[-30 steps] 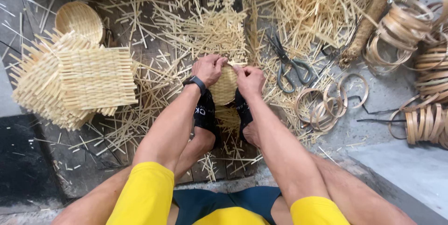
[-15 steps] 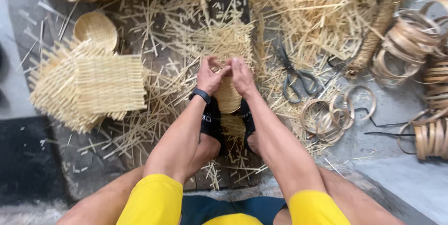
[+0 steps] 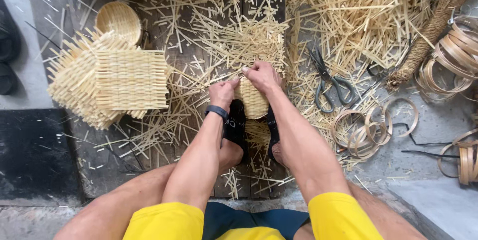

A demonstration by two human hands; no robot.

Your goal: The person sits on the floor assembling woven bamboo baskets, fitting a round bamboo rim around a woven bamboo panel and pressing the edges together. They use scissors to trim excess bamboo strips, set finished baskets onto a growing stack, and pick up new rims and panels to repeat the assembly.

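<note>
My left hand point(image 3: 223, 92) and my right hand point(image 3: 262, 76) both grip the rim of a small round woven bamboo basket point(image 3: 252, 102). The basket stands on its side between my two feet, which wear black socks point(image 3: 236, 126). A dark band sits on my left wrist point(image 3: 217, 111). My right hand's fingers pinch the basket's top edge, and my left hand holds its left side. Most of the basket's far side is hidden behind my hands.
A stack of square woven mats point(image 3: 117, 81) lies at left, with a finished round basket point(image 3: 118, 20) beyond it. Loose bamboo strips point(image 3: 343, 16) cover the wooden floor. Scissors point(image 3: 329, 79) lie right of my hands. Bamboo hoops point(image 3: 369, 128) and hoop stacks point(image 3: 455, 58) sit at right.
My hands have shifted on the basket's rim, the right hand now pinching the top edge. The view moved slightly, bringing the mats and scissors lower in the frame.
</note>
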